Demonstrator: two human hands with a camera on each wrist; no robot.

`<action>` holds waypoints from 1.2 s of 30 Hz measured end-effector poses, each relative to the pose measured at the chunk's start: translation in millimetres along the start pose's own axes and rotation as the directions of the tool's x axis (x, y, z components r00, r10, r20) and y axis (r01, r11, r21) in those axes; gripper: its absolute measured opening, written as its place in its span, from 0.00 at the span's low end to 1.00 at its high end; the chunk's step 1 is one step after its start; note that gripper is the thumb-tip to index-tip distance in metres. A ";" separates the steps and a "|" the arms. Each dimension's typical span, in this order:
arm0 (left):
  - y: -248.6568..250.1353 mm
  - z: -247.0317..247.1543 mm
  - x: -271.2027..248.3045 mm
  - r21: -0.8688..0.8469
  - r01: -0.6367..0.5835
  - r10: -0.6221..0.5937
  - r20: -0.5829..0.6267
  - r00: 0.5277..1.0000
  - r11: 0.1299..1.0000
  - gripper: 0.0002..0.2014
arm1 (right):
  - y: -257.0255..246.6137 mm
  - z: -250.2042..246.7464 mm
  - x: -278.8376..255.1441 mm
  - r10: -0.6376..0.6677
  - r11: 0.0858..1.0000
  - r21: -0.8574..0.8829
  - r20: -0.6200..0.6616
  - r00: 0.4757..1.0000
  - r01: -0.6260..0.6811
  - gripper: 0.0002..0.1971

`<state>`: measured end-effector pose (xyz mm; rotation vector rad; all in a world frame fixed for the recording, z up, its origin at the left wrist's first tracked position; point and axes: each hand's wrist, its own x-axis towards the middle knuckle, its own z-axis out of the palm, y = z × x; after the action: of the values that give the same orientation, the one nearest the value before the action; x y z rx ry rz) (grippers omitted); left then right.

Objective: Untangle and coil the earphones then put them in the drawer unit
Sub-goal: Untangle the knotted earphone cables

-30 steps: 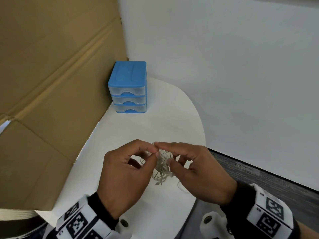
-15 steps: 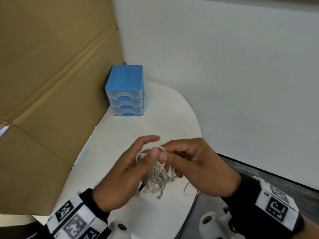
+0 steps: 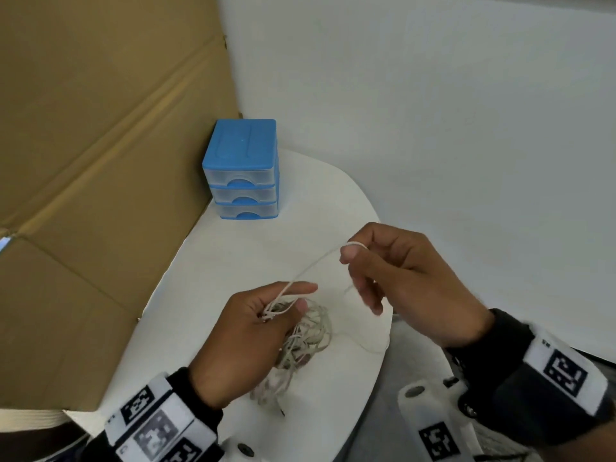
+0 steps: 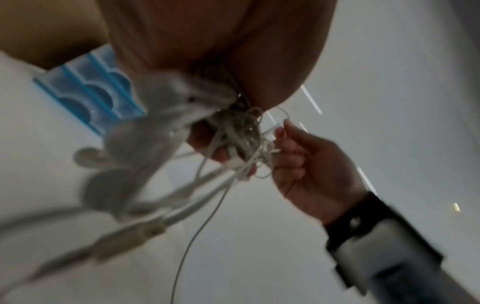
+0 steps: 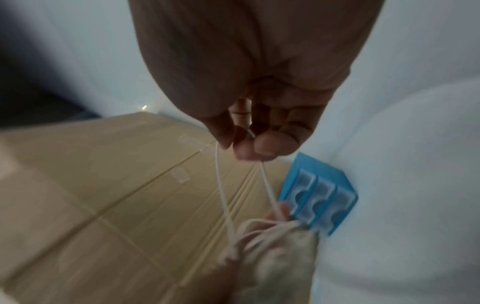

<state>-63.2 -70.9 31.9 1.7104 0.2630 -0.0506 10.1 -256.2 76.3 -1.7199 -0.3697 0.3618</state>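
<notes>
My left hand [image 3: 246, 338] clutching tangled white earphones [image 3: 300, 341] at lower centre, my right hand [image 3: 400, 278] pinching 1 drawn-out cord loop, blue 3-drawer unit [image 3: 241, 170] upper left on white table [image 3: 213, 281].

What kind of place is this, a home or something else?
Probably a makeshift recording corner, not a lived-in home: a small white table stands against a bare wall, screened by cardboard, with only a drawer unit on it.
</notes>
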 end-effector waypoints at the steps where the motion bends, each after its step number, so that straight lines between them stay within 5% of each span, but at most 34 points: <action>1: 1.9 -0.9 0.7 -0.029 0.047 -0.047 0.020 0.999 0.998 0.11 | 4.5 -1.8 0.7 -0.064 0.990 -0.130 -0.018 0.998 0.061 0.10; 4: 4.6 -2.8 3.2 -0.135 0.223 -0.208 0.113 0.971 0.966 0.11 | 16.4 -5.3 1.5 -0.237 0.836 -0.505 0.022 0.971 0.216 0.05; 6: 2.0 -3.6 5.3 -0.089 0.198 -0.189 0.100 0.977 0.976 0.11 | 21.6 -6.2 -0.2 -0.196 0.664 -0.709 0.141 0.970 0.237 0.09; 11: 5.5 -3.4 1.6 -0.014 0.093 -0.092 0.066 0.994 0.996 0.05 | 20.1 -17.1 -0.2 -0.162 0.534 -0.792 0.246 0.956 0.295 0.06; 15: 1.7 -2.8 4.2 0.030 0.060 -0.061 0.023 0.998 0.998 0.06 | 19.1 -15.7 4.1 -0.414 0.423 -0.865 0.080 0.907 0.270 0.03; 17: -1.6 -4.5 5.1 0.088 0.071 -0.072 0.011 0.997 0.994 0.06 | 13.3 -16.1 5.4 -0.554 0.474 -0.847 -0.075 0.829 0.241 0.04; 20: -4.5 -9.3 5.0 0.167 0.067 -0.070 0.014 0.997 0.984 0.06 | 1.6 -24.5 6.2 -0.602 0.692 -0.688 -0.385 0.700 0.217 0.04; 21: -5.2 -9.9 5.1 0.199 0.056 -0.060 0.017 0.998 0.978 0.07 | -1.2 -26.7 6.9 -0.559 0.769 -0.598 -0.458 0.692 0.225 0.03; 24: -8.0 -8.5 6.3 0.252 0.042 -0.046 0.011 0.999 0.967 0.08 | -11.6 -20.9 7.0 -0.284 0.951 -0.015 -0.438 0.853 0.309 0.07; 26: -8.9 -8.2 6.8 0.228 0.052 -0.054 0.004 0.999 0.972 0.07 | -19.3 -11.0 4.4 -0.075 0.894 0.404 -0.288 0.955 0.192 0.09; 28: -9.4 -10.7 8.0 0.205 0.061 -0.060 -0.010 0.998 0.977 0.07 | -20.6 -5.3 1.7 0.023 0.875 0.478 -0.185 0.982 0.069 0.09; 30: -9.8 -15.0 10.1 0.187 0.068 -0.061 -0.040 0.997 0.980 0.06 | -12.7 -6.4 1.0 -0.014 0.946 0.317 -0.166 0.986 0.067 0.08; 32: -9.9 -19.2 13.1 0.148 0.090 -0.079 -0.079 0.994 0.985 0.06 | -4.1 -11.0 0.1 -0.157 0.987 -0.059 -0.122 0.980 0.150 0.10; 34: -10.0 -24.0 17.1 0.101 0.123 -0.110 -0.122 0.986 0.987 0.05 | 3.7 -15.6 -1.0 -0.213 0.794 -0.578 0.027 0.977 0.189 0.17; 36: -10.3 -29.4 21.0 0.074 0.130 -0.118 -0.151 0.981 0.989 0.04 | 7.7 -16.4 -3.6 -0.066 0.437 -0.885 0.151 0.986 0.164 0.21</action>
<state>-48.2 -37.7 22.8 1.7823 0.4832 -0.0281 14.4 -273.6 71.7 -2.7315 -0.8664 0.1191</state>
